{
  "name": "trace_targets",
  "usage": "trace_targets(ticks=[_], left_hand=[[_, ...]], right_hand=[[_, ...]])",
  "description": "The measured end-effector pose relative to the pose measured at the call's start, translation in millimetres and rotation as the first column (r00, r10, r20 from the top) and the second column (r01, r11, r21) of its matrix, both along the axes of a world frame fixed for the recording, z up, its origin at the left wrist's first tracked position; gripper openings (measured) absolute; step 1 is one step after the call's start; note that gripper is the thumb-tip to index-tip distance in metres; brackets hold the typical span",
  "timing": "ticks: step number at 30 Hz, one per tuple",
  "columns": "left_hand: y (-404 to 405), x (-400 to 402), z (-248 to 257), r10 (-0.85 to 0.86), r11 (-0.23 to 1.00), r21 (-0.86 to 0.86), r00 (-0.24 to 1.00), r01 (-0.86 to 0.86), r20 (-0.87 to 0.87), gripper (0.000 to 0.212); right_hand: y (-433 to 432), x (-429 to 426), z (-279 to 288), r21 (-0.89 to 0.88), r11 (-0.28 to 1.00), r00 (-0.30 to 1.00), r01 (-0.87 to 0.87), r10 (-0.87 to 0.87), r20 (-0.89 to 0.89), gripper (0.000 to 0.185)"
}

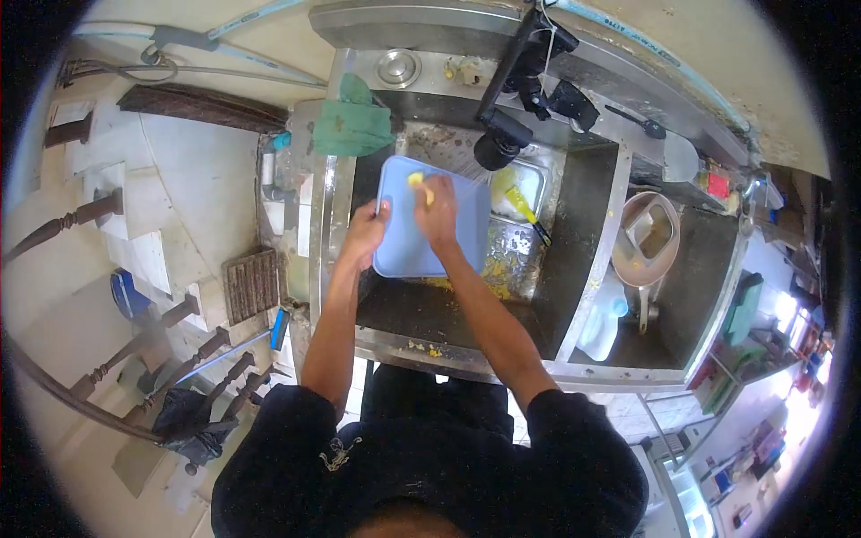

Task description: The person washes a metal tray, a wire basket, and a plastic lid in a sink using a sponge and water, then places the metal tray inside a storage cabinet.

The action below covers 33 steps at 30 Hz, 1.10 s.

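Observation:
Over the left basin of a stainless steel sink (585, 282), my left hand (366, 232) grips the left edge of a light-blue plastic tray or lid (403, 249). My right hand (436, 210) presses a yellow sponge (416, 180) against its surface. Water sprays from a black faucet head (496, 149) just right of the tray. Below the spray, a metal pan (531, 181) with whitish suds stands in the basin. A yellow-green brush (521, 204) with a dark handle end leans over the pan's rim. Part of the sponge is hidden by my fingers.
A green cloth (353, 124) hangs on the basin's back left corner. The right basin holds a frying pan (629, 259) with a metal container (652, 232) in it, and a translucent plastic jug (604, 326). Yellow food scraps (430, 350) lie on the front rim. A drain strainer (398, 68) sits behind.

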<state>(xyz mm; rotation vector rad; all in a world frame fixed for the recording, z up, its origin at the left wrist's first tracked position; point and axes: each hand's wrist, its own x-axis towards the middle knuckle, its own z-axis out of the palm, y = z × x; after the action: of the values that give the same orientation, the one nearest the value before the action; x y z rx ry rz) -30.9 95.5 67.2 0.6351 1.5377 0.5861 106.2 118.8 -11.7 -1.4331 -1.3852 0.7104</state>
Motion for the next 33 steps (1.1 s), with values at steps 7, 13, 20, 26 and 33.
trace_targets(ticks=[7,13,20,26,33], left_hand=[[-21.2,-52.2,-27.7,0.072,0.997,-0.022,0.997,-0.071,0.031,0.032],[-22.5,-31.3,80.7,-0.025,0.983,0.166,0.952,0.079,-0.305,0.026],[-29.0,-8.0,116.9,-0.287,0.866,0.151,0.721,0.477,-0.631,0.022],[-49.5,-21.0,113.0,-0.228,0.892,0.129,0.676,0.434,-0.701,0.020],[-50.9,-16.0,107.9,-0.206,0.918,0.138,0.746,0.371,-0.633,0.022]], right_hand=[[-38.3,-3.3,35.0,0.054,0.924,0.917,-0.379,0.382,-0.111,0.015],[-21.5,119.3,-38.4,-0.191,0.948,0.937,0.253,-0.192,0.291,0.021],[39.0,189.0,-132.2,-0.467,0.878,0.929,0.110,0.076,0.362,0.018],[50.1,140.4,-172.9,-0.608,0.778,0.437,0.156,0.498,0.749,0.043],[48.9,187.5,-221.9,-0.515,0.826,0.525,0.229,0.340,0.780,0.044]])
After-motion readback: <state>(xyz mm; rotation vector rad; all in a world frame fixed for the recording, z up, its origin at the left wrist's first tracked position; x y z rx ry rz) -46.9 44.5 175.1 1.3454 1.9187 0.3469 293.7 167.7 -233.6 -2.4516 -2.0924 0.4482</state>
